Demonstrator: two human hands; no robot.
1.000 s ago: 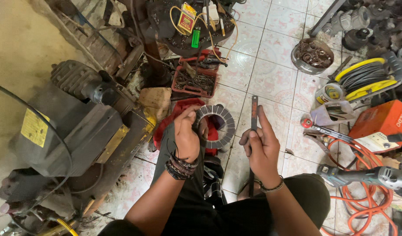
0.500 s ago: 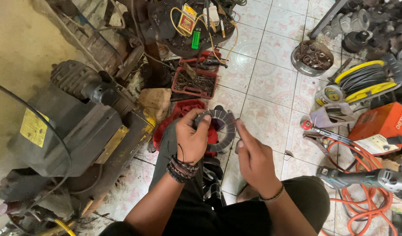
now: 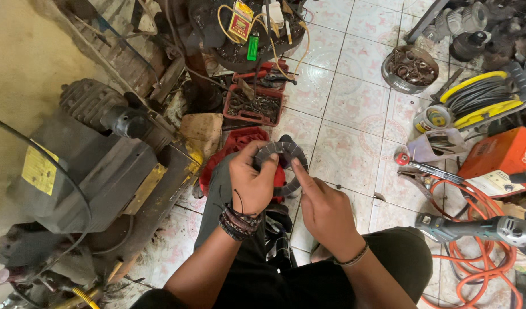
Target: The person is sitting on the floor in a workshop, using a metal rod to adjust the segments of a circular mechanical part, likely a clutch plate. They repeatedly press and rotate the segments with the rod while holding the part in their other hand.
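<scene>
The ring-shaped metal part (image 3: 286,157), grey and ribbed round its rim, is being held up in front of the person, above the knees and the tiled floor (image 3: 343,109). The left hand (image 3: 251,180) is wrapping round the ring's left side, its grip pinching the rim between thumb and curled fingers. The right hand (image 3: 326,209) is reaching in from the lower right, its forefinger stretched out and touching the ring's right edge; the other fingers are lying loosely bent, so this grip is closing on nothing.

Just behind the ring a red cloth (image 3: 240,143) is lying on the floor. Beyond it a red tray (image 3: 256,106) is holding small dark metal bits. To the left a big grey motor (image 3: 97,166) with a yellow label is sitting beside the wall. To the right of the hands, well apart from them, a metal bowl (image 3: 410,67) of rusty rings is standing on the tiles, with a yellow cable reel (image 3: 486,97) near it. An orange machine box (image 3: 500,157) is sitting at the right edge, and an orange cord (image 3: 474,252) is coiling on the floor beside a grey power tool (image 3: 480,229). Dark bracelets are circling the left wrist, and a thin band is sitting on the right.
</scene>
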